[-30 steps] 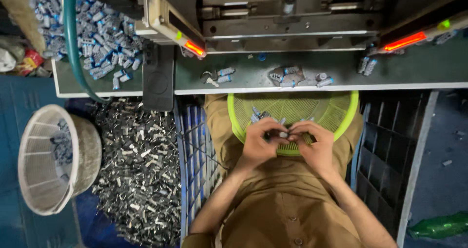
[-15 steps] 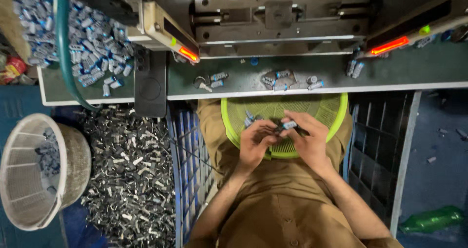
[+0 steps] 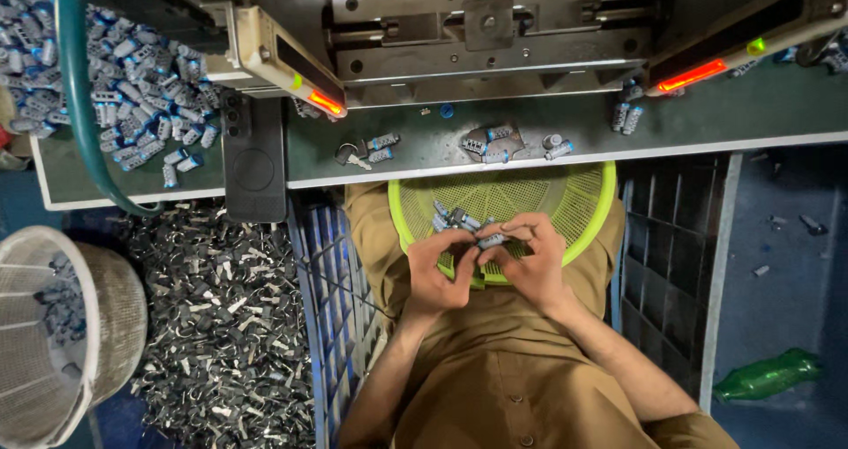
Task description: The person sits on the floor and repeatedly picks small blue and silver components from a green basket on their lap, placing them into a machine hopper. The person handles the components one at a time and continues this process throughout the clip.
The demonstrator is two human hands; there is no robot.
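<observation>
While comparing with the view a second ago, I note both hands have stayed over the lime-green round plastic mesh basket (image 3: 583, 211) in the lap, with little travel between frames. Left hand (image 3: 439, 277) and right hand (image 3: 530, 268) meet fingertip to fingertip at the basket's near rim. Between them sits a small grey-and-blue metal-and-plastic part (image 3: 491, 240), pinched from both sides; each grip is closed on it. Half a second ago the right hand sat slightly higher, over the mesh; it has drawn back toward the body. More such parts (image 3: 450, 218) lie loose in the basket. My judgement: the piece is being worked or fitted, not yet released.

On the green counter (image 3: 707, 118) further parts (image 3: 495, 142) lie below the grey steel machine (image 3: 486, 34). A white mesh basket (image 3: 62, 325) stands at the left, beside scrap metal clippings (image 3: 221, 316) on the floor.
</observation>
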